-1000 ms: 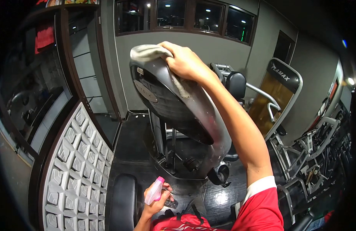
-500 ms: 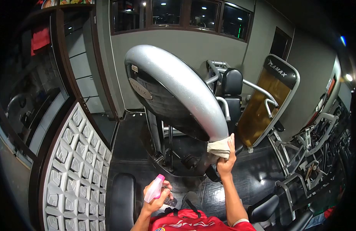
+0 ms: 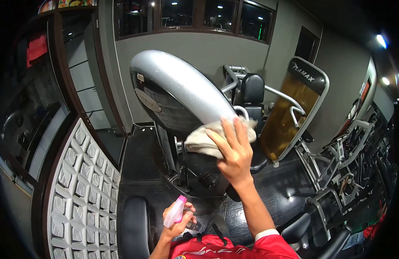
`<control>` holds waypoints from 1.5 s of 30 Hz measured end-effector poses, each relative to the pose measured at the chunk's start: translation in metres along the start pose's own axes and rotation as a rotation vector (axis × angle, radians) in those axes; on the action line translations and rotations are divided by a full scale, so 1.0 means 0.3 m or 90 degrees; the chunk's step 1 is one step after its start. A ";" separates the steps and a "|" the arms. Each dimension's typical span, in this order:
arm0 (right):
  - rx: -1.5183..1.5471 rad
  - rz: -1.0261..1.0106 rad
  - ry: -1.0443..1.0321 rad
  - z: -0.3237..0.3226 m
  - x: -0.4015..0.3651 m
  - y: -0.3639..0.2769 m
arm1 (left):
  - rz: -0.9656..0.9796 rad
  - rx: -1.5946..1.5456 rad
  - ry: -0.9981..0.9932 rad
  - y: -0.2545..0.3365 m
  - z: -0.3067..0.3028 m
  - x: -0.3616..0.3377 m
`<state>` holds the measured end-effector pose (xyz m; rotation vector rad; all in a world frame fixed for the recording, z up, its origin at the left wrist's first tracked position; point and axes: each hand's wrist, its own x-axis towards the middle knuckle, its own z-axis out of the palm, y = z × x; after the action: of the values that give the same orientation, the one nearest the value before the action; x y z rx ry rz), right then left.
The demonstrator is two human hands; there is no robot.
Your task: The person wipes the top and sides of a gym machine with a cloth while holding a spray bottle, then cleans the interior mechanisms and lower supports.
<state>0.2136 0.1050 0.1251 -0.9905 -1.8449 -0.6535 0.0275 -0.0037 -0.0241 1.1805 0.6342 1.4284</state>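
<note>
My right hand (image 3: 236,158) presses a whitish cloth (image 3: 203,140) against the lower end of a gym machine's curved silver cover (image 3: 182,80). Its fingers lie over the cloth, which hides that end of the cover. Below the silver part is a dark panel with an oval MATRIX badge (image 3: 148,100). Low in the view, close to my body, my left hand (image 3: 187,214) is wrapped round a spray bottle (image 3: 175,212) with a pink and white head. Most of the bottle's body is hidden.
A second machine with a black seat (image 3: 252,88) and a PLAMAX panel (image 3: 290,112) stands behind. Metal frames (image 3: 337,172) fill the right side. A white patterned partition (image 3: 80,194) runs along the left. A black pad (image 3: 137,226) is beside my left arm.
My right hand has moved up and left with the cloth, from the cover's lower tip, and the cloth is now spread wider. The view has shifted slightly; my left hand still holds the spray bottle.
</note>
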 end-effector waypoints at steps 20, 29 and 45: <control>0.138 0.132 0.040 0.016 0.018 0.037 | 0.005 0.005 0.027 0.002 -0.043 -0.046; 0.160 0.231 0.203 0.106 -0.306 0.071 | -0.005 0.000 0.037 -0.039 -0.064 -0.054; 0.284 0.663 0.285 0.173 -0.440 0.041 | -0.020 0.074 -0.007 -0.057 -0.085 -0.064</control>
<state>0.2338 0.1039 -0.0158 -1.1914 -0.8250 0.1720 0.0089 -0.0120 -0.0542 1.2616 0.7336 1.3730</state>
